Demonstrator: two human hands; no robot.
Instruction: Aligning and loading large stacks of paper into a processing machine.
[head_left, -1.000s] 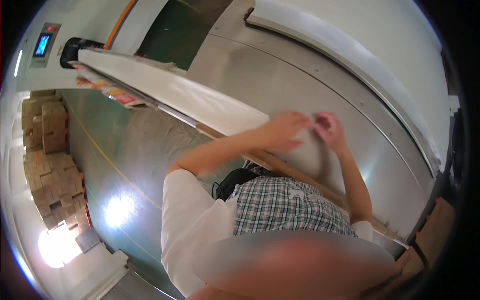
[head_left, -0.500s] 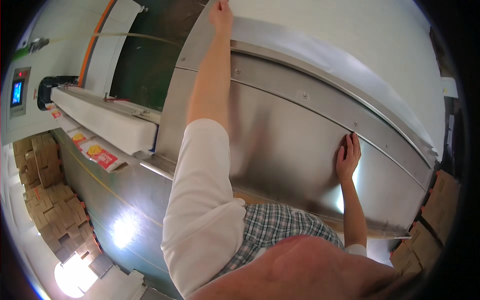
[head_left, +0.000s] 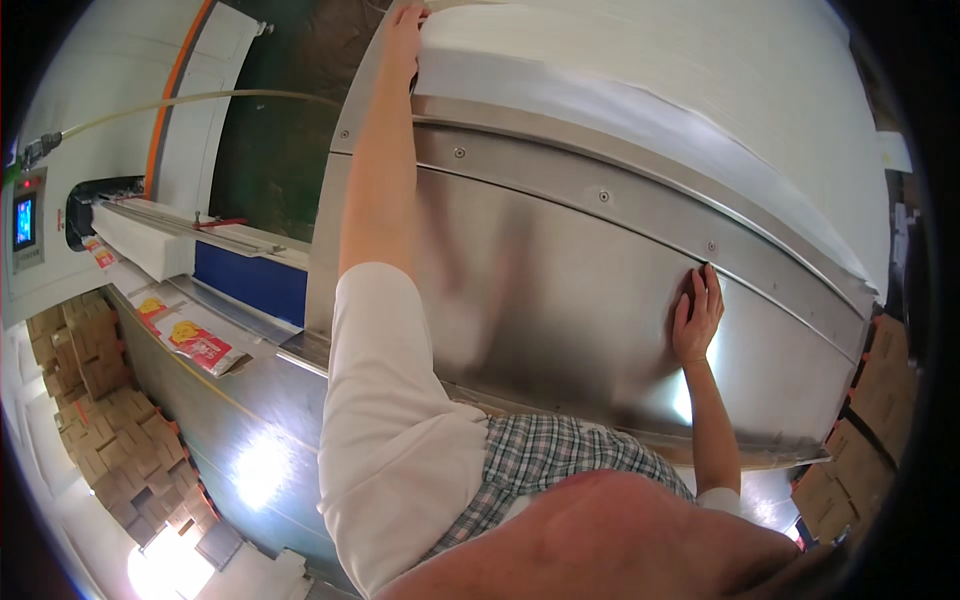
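Note:
My left hand (head_left: 404, 38) is stretched far forward at the top edge of the view, beside the left end of a large white sheet-like mass (head_left: 640, 50). Its fingers look bent together; what they grip, if anything, is hidden. My right hand (head_left: 698, 315) lies open against a shiny steel panel (head_left: 560, 290), fingertips at the seam below a screwed-on steel strip (head_left: 530, 170). It holds nothing. Between the strip and the white mass runs a raised metal lip (head_left: 600, 135).
At left, a long white block (head_left: 145, 240) sits in a channel with a blue panel (head_left: 248, 283). Printed red-and-yellow packs (head_left: 205, 345) lie alongside. A machine with a small screen (head_left: 25, 220), a hose (head_left: 210, 95) and stacked cardboard boxes (head_left: 125, 430) stand beyond.
My left hand has shifted left along the white mass. The white block in the channel has drawn back toward the machine, uncovering the blue panel. My right hand has stayed in place.

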